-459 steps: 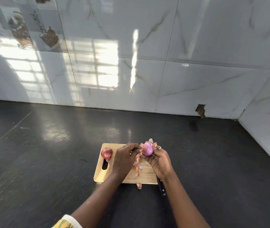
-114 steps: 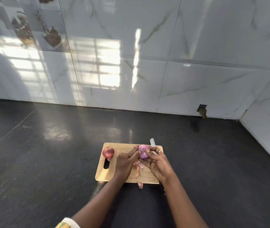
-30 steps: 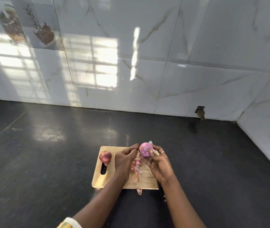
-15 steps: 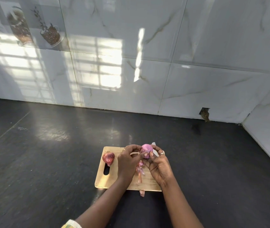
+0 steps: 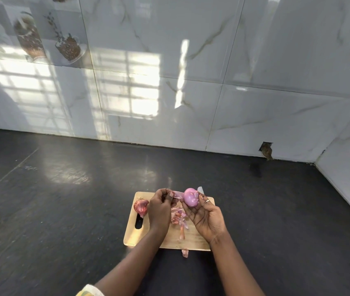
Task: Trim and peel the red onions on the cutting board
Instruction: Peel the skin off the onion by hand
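Two red onions. One peeled onion (image 5: 191, 199), pink, sits at lower centre of frame above the cutting board (image 5: 195, 238) far edge, with right hand (image 5: 207, 218) fingers curled round it. One unpeeled onion (image 5: 141, 207) lies on the board's left end by the handle slot. Left hand (image 5: 160, 210) fingers pinch one skin strip (image 5: 177, 195) attached to the peeled onion. One pile of peels (image 5: 178, 217) mid-board, one scrap (image 5: 185, 253) on the desk (image 5: 63, 210) at the board's near edge. Pale blade tip (image 5: 200, 190) behind the onion, rest hidden.

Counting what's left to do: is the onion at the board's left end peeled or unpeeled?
Unpeeled: the left onion on the cutting board wears dry, dark red skin, unlike the smooth pink onion in the right hand.
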